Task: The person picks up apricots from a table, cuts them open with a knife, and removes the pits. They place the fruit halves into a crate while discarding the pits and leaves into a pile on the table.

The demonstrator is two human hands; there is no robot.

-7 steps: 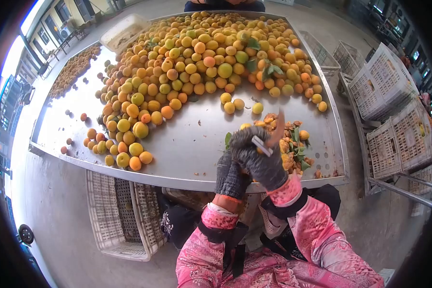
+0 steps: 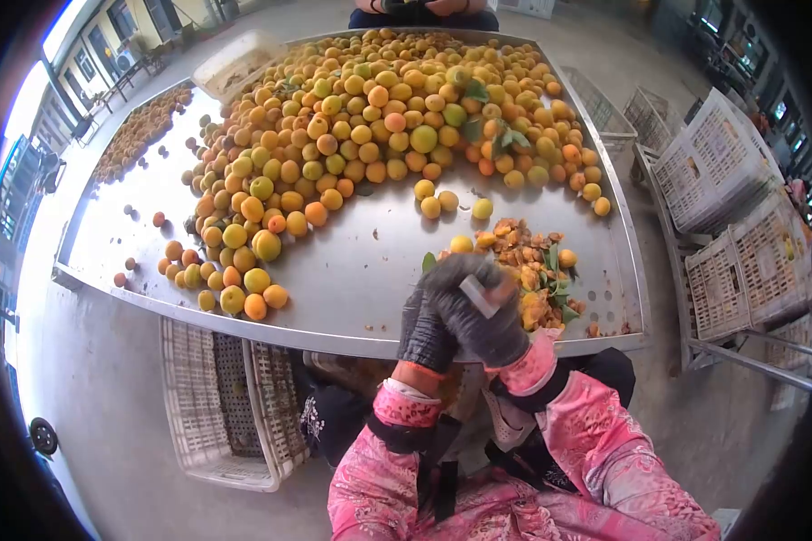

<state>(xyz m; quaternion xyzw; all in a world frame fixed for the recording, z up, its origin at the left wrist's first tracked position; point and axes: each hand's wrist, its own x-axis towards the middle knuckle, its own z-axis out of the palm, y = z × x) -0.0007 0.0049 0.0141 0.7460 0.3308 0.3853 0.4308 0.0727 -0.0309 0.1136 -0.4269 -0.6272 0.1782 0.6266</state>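
Both my hands wear dark knit gloves and press together over the near edge of the steel table (image 2: 352, 279). My right hand (image 2: 483, 320) is shut on a small knife whose pale handle (image 2: 478, 296) shows across its fingers; the blade is hidden. My left hand (image 2: 424, 329) is curled shut against the right, and the apricot in it is covered by the gloves. Just beyond my hands lies a heap of cut apricot pieces and leaves (image 2: 528, 261). A big pile of whole apricots (image 2: 397, 117) covers the far half of the table.
Loose apricots (image 2: 235, 270) trail down the left side. A white tub (image 2: 235, 59) sits at the far left corner. White plastic crates stand on the right (image 2: 722, 180) and under the table (image 2: 216, 397). Another person (image 2: 424, 11) is at the far end.
The knife blade pointed up above my right hand before; now it has dropped out of sight as my hands closed together and shifted slightly left.
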